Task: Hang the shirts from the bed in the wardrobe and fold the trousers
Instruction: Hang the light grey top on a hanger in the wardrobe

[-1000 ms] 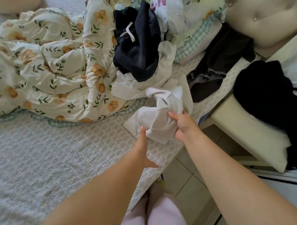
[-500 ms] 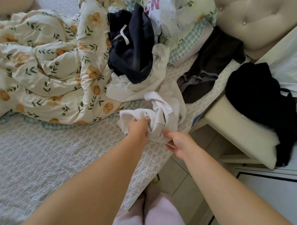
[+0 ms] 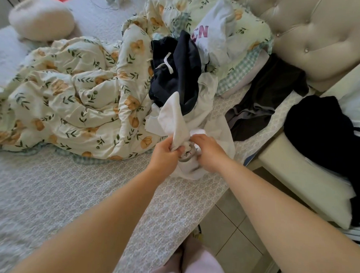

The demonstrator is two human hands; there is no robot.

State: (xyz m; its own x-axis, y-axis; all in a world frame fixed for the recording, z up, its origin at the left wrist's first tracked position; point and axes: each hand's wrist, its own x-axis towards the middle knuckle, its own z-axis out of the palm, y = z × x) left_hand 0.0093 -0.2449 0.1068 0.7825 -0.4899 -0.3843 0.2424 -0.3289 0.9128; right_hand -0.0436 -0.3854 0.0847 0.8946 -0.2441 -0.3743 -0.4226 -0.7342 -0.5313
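A crumpled white shirt (image 3: pixel 176 118) lies near the bed's right edge, bunched up between my hands. My left hand (image 3: pixel 164 155) grips a twisted fold of it. My right hand (image 3: pixel 208 152) holds the cloth beside it, where a small grey print shows. Behind the shirt is a pile: dark navy trousers with a white drawstring (image 3: pixel 173 74), and a white top with purple letters (image 3: pixel 211 35). A dark brown garment (image 3: pixel 264 98) is spread on the bed to the right.
A floral duvet (image 3: pixel 74 98) is heaped on the bed's left and middle. The patterned sheet (image 3: pixel 71 193) lies bare in front. A beige stool (image 3: pixel 300 181) with black clothes (image 3: pixel 326 137) stands right of the bed over tiled floor. A tufted headboard (image 3: pixel 313 39) is at top right.
My left hand reached in and took hold of the white shirt beside my right hand. Both hands have gathered and lifted the cloth, so a fold now stands up.
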